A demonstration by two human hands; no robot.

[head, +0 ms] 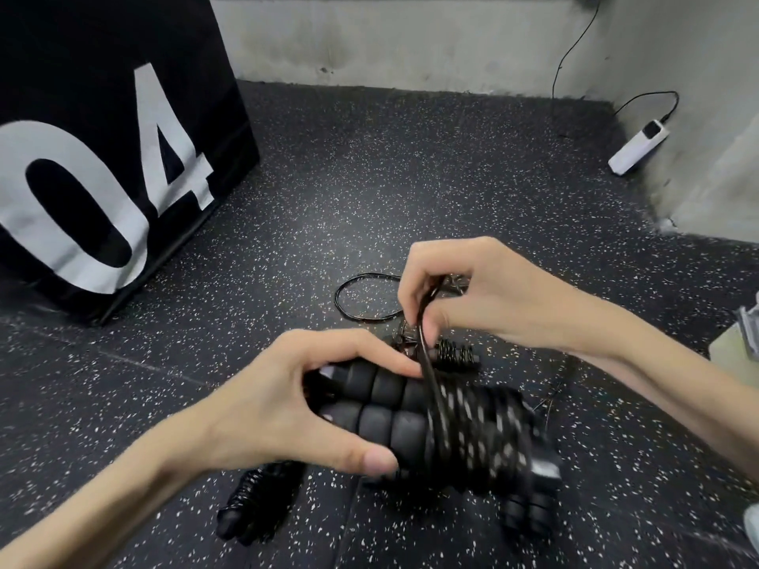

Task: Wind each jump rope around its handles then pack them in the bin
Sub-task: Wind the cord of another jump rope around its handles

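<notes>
My left hand [283, 408] grips a pair of black ribbed jump rope handles [382, 408] held side by side above the floor. Black rope [484, 433] is coiled in several turns around their right half. My right hand [472, 293] pinches the free black cord [425, 342] just above the handles, and the cord runs down onto the coil. A loose loop of the same cord [361, 297] lies on the floor behind my hands. Another wound jump rope [258, 507] lies on the floor below my left wrist. More black handles [530, 515] show under the coil.
A large black box marked "04" [106, 149] stands at the left on the speckled rubber floor [369, 178]. A white power strip [638, 147] with a cable lies by the right wall. A pale container edge [739, 338] shows at the right border.
</notes>
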